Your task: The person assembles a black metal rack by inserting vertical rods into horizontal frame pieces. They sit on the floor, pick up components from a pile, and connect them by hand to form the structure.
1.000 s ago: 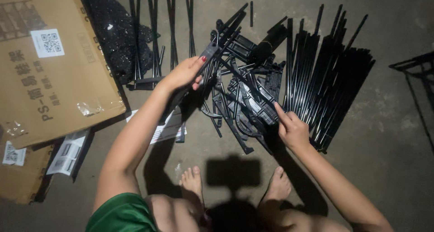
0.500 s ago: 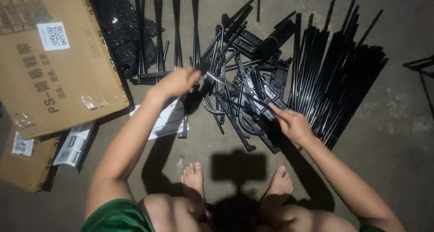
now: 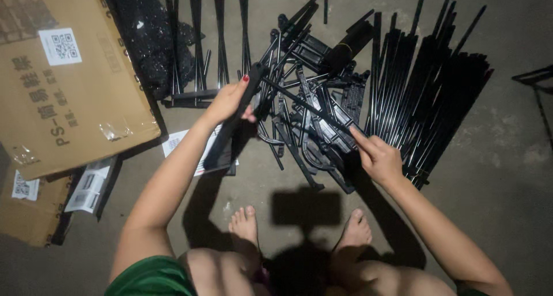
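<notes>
Two hands: both bare, both at work over a heap of black parts on a concrete floor (image 3: 507, 175).
Left hand (image 3: 229, 100): closed around a flat black bar (image 3: 233, 120), thumb on top, fingers wrapped under it.
Flat black bar: held slantwise above the floor, its upper end at the edge of the heap, its lower end hanging over a white printed sheet (image 3: 178, 143).
Right hand (image 3: 377, 157): fingers pinched on the near end of a thin black rod (image 3: 305, 106).
Thin black rod: runs up and left from the right hand across the heap, and its far end meets the upper end of the flat black bar near the left hand.
Heap of black parts (image 3: 314, 129): curved and straight pieces tangled together, lying between the two hands.
Bundle of long rods (image 3: 426, 94): fanned out just right of the heap, near the right hand.
Upright frames (image 3: 199, 54): several slim black pieces laid side by side at the top, left of the heap.
Cardboard box (image 3: 63, 77): large, flat, brown, with a white label, well left of the left hand.
Dark speckled bag (image 3: 147, 36): lies between the cardboard box and the frames.
Bare feet (image 3: 245, 224): planted on the floor below the heap, with the shadow of the head camera between them.
</notes>
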